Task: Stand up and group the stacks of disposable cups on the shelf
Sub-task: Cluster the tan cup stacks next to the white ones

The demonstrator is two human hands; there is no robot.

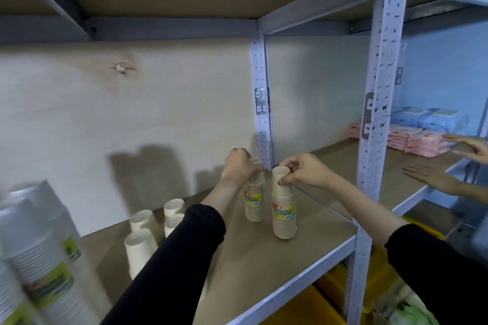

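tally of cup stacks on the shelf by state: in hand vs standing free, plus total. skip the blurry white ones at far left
Held upright, one per hand: 2, the stack under the left hand and the stack under the right hand.
Standing free, plain cream: 4, at.
Total: 6

Two cream labelled cup stacks (254, 198) (284, 208) upright, rims down, frame centre on shelf board (264, 266); four more upright stacks (155, 227) lower left.
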